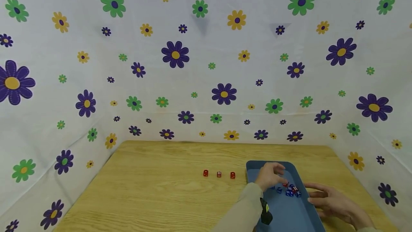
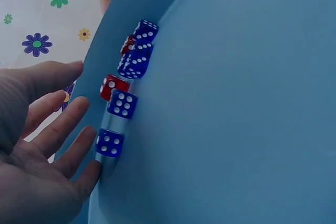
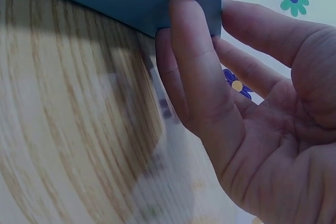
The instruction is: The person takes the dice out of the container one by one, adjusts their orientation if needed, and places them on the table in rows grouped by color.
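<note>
Inside the blue tray [image 1: 286, 217], my left hand [image 1: 270, 176] hovers above several dice, its fingers loosely bent and nothing between them. In the left wrist view, its fingertips point at a blue die [image 2: 109, 143], another blue die [image 2: 123, 104] and a red die [image 2: 113, 86]. More blue dice [image 2: 135, 61] cluster along the tray wall, with a red die partly hidden behind them. My right hand [image 1: 334, 201] holds the tray's right side. A finger [image 3: 191, 40] lies against the outer wall, and the thumb is at the rim.
Three red dice stand in a row on the wooden table [image 1: 154, 189], left of the tray: a left one [image 1: 205, 173], a middle one [image 1: 219, 174] and a right one [image 1: 233, 175]. A flower-printed white curtain [image 1: 199, 78] encloses the table's back and sides.
</note>
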A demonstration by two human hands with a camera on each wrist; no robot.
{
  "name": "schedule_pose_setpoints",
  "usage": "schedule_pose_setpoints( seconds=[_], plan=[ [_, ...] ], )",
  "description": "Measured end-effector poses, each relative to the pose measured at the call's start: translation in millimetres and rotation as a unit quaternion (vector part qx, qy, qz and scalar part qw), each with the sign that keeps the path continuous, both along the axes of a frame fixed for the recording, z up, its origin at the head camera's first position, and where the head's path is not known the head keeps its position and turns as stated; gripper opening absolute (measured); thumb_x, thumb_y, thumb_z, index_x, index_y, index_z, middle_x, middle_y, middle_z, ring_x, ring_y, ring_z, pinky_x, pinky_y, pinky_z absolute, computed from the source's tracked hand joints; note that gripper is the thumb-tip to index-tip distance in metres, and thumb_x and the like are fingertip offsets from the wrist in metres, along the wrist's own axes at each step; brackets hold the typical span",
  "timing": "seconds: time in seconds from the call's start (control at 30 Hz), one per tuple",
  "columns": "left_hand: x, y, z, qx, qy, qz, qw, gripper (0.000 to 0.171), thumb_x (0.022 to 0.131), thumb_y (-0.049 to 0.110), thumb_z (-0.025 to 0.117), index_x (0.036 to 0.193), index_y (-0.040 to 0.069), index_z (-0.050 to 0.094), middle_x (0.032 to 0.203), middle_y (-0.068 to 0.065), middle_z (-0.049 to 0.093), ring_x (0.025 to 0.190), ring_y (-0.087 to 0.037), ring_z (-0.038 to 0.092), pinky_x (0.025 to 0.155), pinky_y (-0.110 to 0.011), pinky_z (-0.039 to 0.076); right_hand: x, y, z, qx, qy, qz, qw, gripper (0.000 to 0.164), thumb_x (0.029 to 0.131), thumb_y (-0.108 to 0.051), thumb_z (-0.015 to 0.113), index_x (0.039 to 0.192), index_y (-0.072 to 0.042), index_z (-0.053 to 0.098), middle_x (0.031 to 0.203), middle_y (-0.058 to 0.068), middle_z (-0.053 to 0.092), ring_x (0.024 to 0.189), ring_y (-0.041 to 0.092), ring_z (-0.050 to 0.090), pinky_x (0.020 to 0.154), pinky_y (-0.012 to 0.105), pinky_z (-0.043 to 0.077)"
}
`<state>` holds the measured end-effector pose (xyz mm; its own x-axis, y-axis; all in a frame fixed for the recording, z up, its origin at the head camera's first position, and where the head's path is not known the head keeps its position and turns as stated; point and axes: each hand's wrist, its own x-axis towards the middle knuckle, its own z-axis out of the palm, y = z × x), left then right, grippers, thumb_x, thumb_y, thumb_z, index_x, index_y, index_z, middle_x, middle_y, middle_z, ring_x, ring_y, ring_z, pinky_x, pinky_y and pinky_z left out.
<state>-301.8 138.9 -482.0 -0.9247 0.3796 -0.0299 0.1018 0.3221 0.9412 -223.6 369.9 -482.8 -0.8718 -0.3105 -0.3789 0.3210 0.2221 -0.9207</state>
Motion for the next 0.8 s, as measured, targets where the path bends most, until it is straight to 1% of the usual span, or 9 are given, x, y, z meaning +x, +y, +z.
schedule_pose_setpoints(
  seconds=[0.17, 0.23, 0.37, 0.47, 0.67, 0.73, 0.77, 0.8],
  plan=[
    [-0.5, 3, -4.0, -0.036, -0.005, 0.001, 0.9993, 0.039, 0.075, 0.004, 0.083, 0.111, 0.014, 0.071, 0.101, 0.003, 0.07, 0.092, -0.012, 0.063, 0.081, -0.033, 0.053, -0.1, -1, -0.1, 0.004, -0.001, -0.008, 1.0, 0.071, 0.094, -0.012, 0.065, 0.151, 0.004, 0.025, 0.127, 0.023, 0.06, 0.104, 0.029, 0.066, 0.086, 0.05, 0.055],
    [-1.1, 3, -5.8, -0.045, 0.002, -0.001, 0.999, 0.04, 0.075, 0.003, 0.083, 0.111, 0.013, 0.07, 0.102, 0.002, 0.07, 0.093, -0.013, 0.063, 0.082, -0.034, 0.053, -0.2, -1, -0.2, 0.006, 0.0, -0.008, 1.0, 0.071, 0.095, -0.011, 0.064, 0.151, 0.004, 0.024, 0.128, 0.023, 0.06, 0.104, 0.029, 0.067, 0.086, 0.05, 0.055],
    [-2.4, 3, -9.4, -0.05, 0.013, -0.008, 0.9986, 0.041, 0.075, 0.001, 0.083, 0.112, 0.013, 0.07, 0.099, 0.003, 0.071, 0.094, -0.013, 0.064, 0.083, -0.033, 0.053, 0.1, 0, 0.2, 0.0, 0.001, -0.003, 1.0, 0.07, 0.095, -0.01, 0.064, 0.151, 0.004, 0.025, 0.127, 0.021, 0.06, 0.105, 0.028, 0.066, 0.087, 0.05, 0.055],
    [-2.4, 4, -11.5, -0.058, 0.021, -0.013, 0.998, 0.04, 0.075, 0.001, 0.083, 0.111, 0.013, 0.071, 0.097, 0.004, 0.072, 0.093, -0.012, 0.064, 0.08, -0.031, 0.054, 0.5, 0, 0.7, -0.008, 0.001, 0.003, 1.0, 0.07, 0.095, -0.01, 0.063, 0.151, 0.004, 0.025, 0.128, 0.021, 0.06, 0.105, 0.028, 0.066, 0.087, 0.05, 0.055],
    [-1.9, 6, -14.3, -0.092, 0.051, -0.019, 0.9943, 0.035, 0.076, 0.003, 0.082, 0.107, 0.016, 0.073, 0.094, 0.006, 0.072, 0.09, -0.009, 0.064, 0.075, -0.027, 0.053, 1.1, 1, 0.8, -0.021, 0.004, 0.015, 1.0, 0.069, 0.095, -0.01, 0.063, 0.151, 0.003, 0.025, 0.129, 0.019, 0.059, 0.107, 0.027, 0.065, 0.087, 0.049, 0.055],
    [-1.1, 7, -14.5, -0.109, 0.067, -0.02, 0.9916, 0.034, 0.076, 0.005, 0.083, 0.106, 0.017, 0.073, 0.094, 0.007, 0.072, 0.09, -0.008, 0.064, 0.076, -0.027, 0.053, 0.9, 2, 0.2, -0.026, 0.005, 0.019, 0.999, 0.069, 0.095, -0.011, 0.062, 0.151, 0.004, 0.025, 0.129, 0.018, 0.06, 0.107, 0.027, 0.065, 0.087, 0.049, 0.055],
    [-0.9, 7, -14.5, -0.117, 0.073, -0.021, 0.9902, 0.033, 0.077, 0.006, 0.083, 0.106, 0.018, 0.073, 0.094, 0.008, 0.072, 0.09, -0.008, 0.063, 0.079, -0.027, 0.052, 0.8, 2, -0.2, -0.028, 0.006, 0.021, 0.999, 0.069, 0.096, -0.011, 0.062, 0.152, 0.004, 0.025, 0.128, 0.017, 0.06, 0.108, 0.027, 0.065, 0.087, 0.049, 0.055],
    [-0.4, 7, -14.0, -0.124, 0.079, -0.022, 0.9889, 0.033, 0.077, 0.006, 0.082, 0.106, 0.018, 0.074, 0.094, 0.008, 0.072, 0.092, -0.008, 0.063, 0.085, -0.029, 0.051, 0.7, 2, -0.4, -0.029, 0.007, 0.023, 0.999, 0.069, 0.096, -0.011, 0.062, 0.152, 0.004, 0.025, 0.128, 0.017, 0.06, 0.108, 0.027, 0.065, 0.087, 0.049, 0.055]
  ],
)
